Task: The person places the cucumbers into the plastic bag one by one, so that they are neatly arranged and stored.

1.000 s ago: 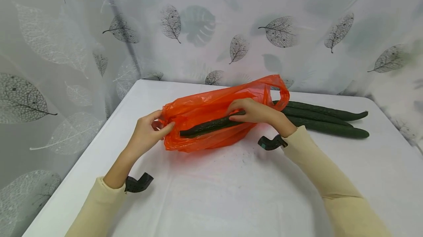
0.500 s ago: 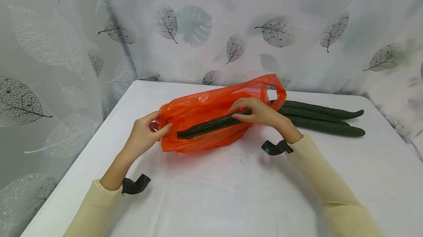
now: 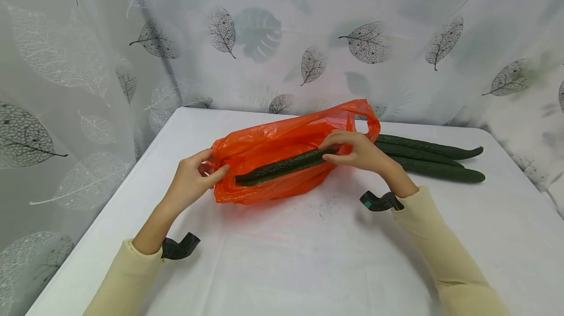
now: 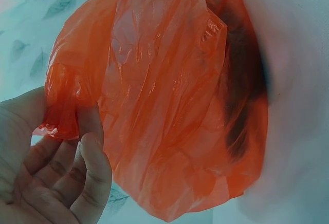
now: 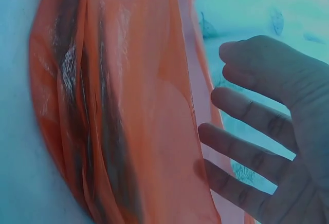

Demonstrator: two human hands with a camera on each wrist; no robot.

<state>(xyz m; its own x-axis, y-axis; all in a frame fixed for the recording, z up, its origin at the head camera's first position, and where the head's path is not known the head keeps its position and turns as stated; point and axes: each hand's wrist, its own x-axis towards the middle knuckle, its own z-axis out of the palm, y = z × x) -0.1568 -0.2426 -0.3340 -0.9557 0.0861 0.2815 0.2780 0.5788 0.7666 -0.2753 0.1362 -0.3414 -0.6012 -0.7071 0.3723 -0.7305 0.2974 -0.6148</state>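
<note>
a pale curtain [image 3: 308, 22] printed with grey leaves and leaf skeletons fills the far side and the left of the scene. before it stretches the white tabletop [image 3: 286, 257], with some small dark specks just on the near side of the bag. two arms in cream sleeves [image 3: 445, 252] come in from the near left and near right, bending inward towards the middle. of the two hands, the left hand [image 3: 194, 174] is pinching a gathered fold at the left rim of the bag between thumb and forefinger, the other fingers curled loosely below. the right hand [image 3: 357, 152] is palm inward at the bag's right part, its fingers loosely spread and well apart in the right wrist view; thumb and forefinger lie about the right end of the cucumber inside, though whether they touch it i cannot tell. the orange plastic bag [image 3: 273, 134] lies on its side across the middle, thin, shiny and creased, its mouth gaping towards the near side and a loop handle standing up at the right. three dark green cucumbers [image 3: 423, 154] lie close together on the right, their left ends hidden. the long, bumpy cucumber in the bag [image 3: 286, 164] slants from lower left to upper right. small black wrist mounts [image 3: 180, 247] sit at the cuffs.
</note>
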